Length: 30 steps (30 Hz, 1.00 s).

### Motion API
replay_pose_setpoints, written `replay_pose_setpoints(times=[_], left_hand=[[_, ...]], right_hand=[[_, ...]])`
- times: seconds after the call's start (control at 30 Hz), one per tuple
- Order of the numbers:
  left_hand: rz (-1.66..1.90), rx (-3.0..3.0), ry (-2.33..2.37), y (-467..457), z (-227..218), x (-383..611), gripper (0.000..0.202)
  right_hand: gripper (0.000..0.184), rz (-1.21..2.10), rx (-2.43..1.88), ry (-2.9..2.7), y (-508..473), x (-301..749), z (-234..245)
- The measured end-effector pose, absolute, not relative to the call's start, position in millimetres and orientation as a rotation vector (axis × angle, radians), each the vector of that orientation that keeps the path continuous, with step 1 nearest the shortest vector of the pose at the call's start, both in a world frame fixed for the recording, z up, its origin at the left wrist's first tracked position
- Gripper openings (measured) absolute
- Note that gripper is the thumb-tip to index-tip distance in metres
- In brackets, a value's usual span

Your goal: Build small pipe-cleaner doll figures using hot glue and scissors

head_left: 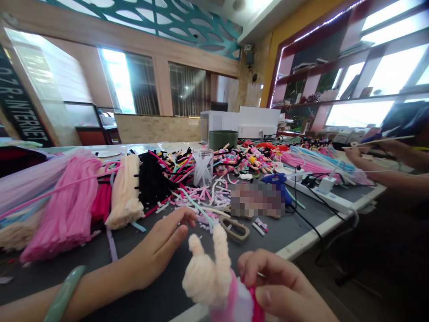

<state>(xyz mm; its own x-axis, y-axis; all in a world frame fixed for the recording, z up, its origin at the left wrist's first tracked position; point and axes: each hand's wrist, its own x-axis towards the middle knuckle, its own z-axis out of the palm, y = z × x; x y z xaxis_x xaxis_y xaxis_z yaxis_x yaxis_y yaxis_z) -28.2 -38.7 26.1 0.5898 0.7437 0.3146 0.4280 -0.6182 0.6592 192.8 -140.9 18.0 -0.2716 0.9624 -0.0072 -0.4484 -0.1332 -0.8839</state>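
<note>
Well, the person's right hand (pixel 279 286) has its grip pinched tight on a pipe-cleaner figure (pixel 209 279), cream chenille loops rising like two ears above a pink and white body. It's held low over the near edge of the grey counter (pixel 100 286), seemingly to keep the work close under the eyes. The left hand (pixel 156 250), a jade bangle (pixel 63 293) on its wrist, is loosely spread and empty, just beside the figure and above snipped scraps (pixel 201 210). Beige-handled scissors (pixel 234 229) lie nearby. Bundles of pink pipe cleaners (pixel 63 210), cream pipe cleaners (pixel 124 192) and black pipe cleaners (pixel 150 188) sit sorted by colour, apparently to keep each shade within reach. A blue hot glue gun (pixel 275 183) rests by a white power strip (pixel 321 192) — handy to its cord. To the right, a co-worker's hands (pixel 357 156) hold a long thin stem. The one legible word is "INTERNET", on a dark banner (pixel 20 107) at far left — a pixelated patch (pixel 258 199) hides part of the counter.
</note>
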Motion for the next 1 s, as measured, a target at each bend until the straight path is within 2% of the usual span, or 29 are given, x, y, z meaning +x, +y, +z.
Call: replay_pose_setpoints(times=[0.17, 0.27, 0.57, 0.83, 0.9, 1.0], left_hand=[[0.783, 1.798, 0.733, -31.4, 18.0, -19.4, 0.055], [0.648, 1.660, 0.615, -28.5, 17.5, -12.3, 0.060], [0.508, 1.669, 0.627, -38.8, 36.3, 7.1, 0.039], [0.515, 1.686, 0.700, -40.4, 26.4, 9.2, 0.036], [0.531, 1.657, 0.733, -39.7, 24.4, 9.8, 0.032], [0.582, 1.591, 0.760, -37.2, 22.0, 9.4, 0.030]], right_hand=[[0.013, 1.480, -0.773, -0.992, -121.1, 187.5, 10.4], [0.007, 1.308, -0.818, -1.123, -110.9, 188.0, 7.4], [0.009, 1.156, -0.950, -1.248, -105.2, 190.5, 5.0], [0.003, 0.851, -1.055, -1.525, -105.9, 196.3, 13.7], [0.010, 0.815, -1.082, -1.566, -105.8, 197.5, 15.5], [0.035, 0.816, -1.080, -1.600, -102.1, 204.3, 15.6]])
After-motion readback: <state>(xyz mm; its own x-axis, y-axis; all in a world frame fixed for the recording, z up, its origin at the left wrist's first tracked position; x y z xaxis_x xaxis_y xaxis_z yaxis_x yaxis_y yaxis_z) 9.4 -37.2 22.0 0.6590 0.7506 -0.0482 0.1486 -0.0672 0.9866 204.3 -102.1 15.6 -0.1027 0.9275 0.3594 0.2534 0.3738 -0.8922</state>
